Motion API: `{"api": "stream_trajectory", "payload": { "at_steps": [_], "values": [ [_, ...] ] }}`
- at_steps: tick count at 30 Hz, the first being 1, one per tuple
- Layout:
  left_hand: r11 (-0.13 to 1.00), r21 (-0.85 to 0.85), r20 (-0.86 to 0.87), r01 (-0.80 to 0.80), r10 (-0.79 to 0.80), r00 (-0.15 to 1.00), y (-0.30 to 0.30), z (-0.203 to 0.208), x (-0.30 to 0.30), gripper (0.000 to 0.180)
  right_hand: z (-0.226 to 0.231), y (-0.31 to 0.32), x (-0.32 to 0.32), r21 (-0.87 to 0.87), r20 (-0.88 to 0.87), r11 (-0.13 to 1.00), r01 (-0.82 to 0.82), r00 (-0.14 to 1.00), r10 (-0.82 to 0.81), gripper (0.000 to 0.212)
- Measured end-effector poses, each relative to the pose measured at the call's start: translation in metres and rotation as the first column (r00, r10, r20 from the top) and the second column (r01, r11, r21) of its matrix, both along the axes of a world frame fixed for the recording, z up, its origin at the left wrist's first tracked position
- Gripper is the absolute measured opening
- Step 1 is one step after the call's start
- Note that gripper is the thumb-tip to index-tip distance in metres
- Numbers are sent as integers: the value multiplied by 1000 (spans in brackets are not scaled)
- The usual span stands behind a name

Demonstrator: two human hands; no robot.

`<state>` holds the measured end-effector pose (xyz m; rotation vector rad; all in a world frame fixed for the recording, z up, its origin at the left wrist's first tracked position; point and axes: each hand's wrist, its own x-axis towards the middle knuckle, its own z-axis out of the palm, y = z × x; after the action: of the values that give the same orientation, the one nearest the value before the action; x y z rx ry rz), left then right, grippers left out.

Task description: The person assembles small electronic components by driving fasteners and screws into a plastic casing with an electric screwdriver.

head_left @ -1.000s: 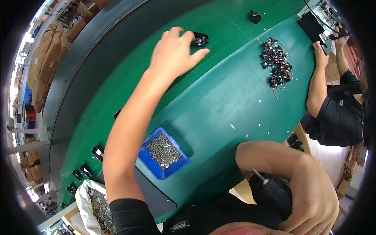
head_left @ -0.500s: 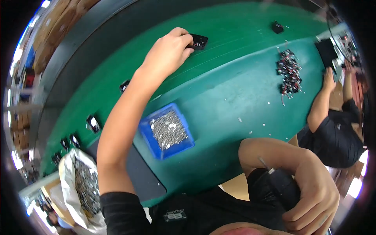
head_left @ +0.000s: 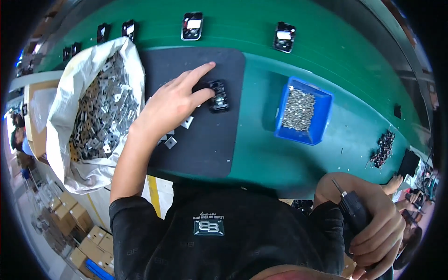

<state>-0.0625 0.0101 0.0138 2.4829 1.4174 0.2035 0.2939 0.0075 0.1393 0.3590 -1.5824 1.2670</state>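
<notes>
My left hand (head_left: 173,103) is over the dark grey mat (head_left: 205,154), its index finger and thumb spread apart. The thumb tip meets the edge of a small black plastic housing (head_left: 218,96) lying on the mat. Its other fingers are partly hidden. Beneath and beside this hand lie several small square metal plates (head_left: 171,142). In my right hand (head_left: 380,228), held at the lower right near my body, is a black electric screwdriver (head_left: 355,210). Its thin bit points up and to the left, apart from the housing.
A white sack (head_left: 63,126) full of metal plates stands left of the mat. To the right sits a blue bin (head_left: 321,122) of screws. Black housings (head_left: 192,26) line the green belt (head_left: 238,23) behind. A heap of small wired parts (head_left: 383,148) and a co-worker's hand (head_left: 394,183) are far right.
The view has swung left. My left hand has come from the belt, where it gripped a black housing, to the mat, and its fingers have spread. The screwdriver stays in my right hand.
</notes>
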Motion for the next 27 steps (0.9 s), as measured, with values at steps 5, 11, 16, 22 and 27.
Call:
{"api": "stream_trajectory", "payload": {
  "at_steps": [5,11,16,22,27],
  "values": [
    [993,3,143,-115,113,983,-11,-6,10,32,-26,18,-22,-6,-44,995,-95,994,95,20],
    [962,110,323,-251,204,924,-16,-41,27,37,-49,-3,-7,-175,-100,980,91,989,-110,32],
    [941,135,338,-309,249,908,-12,-36,35,39,-59,-12,-3,-309,-35,923,228,967,-251,37],
    [928,143,392,-344,266,881,-8,-44,41,41,-75,-16,-3,-385,-32,883,269,952,-304,44],
    [936,96,428,-338,268,863,-15,-38,33,32,-85,-19,-4,-449,-66,831,328,916,-397,45]
  ]
}}
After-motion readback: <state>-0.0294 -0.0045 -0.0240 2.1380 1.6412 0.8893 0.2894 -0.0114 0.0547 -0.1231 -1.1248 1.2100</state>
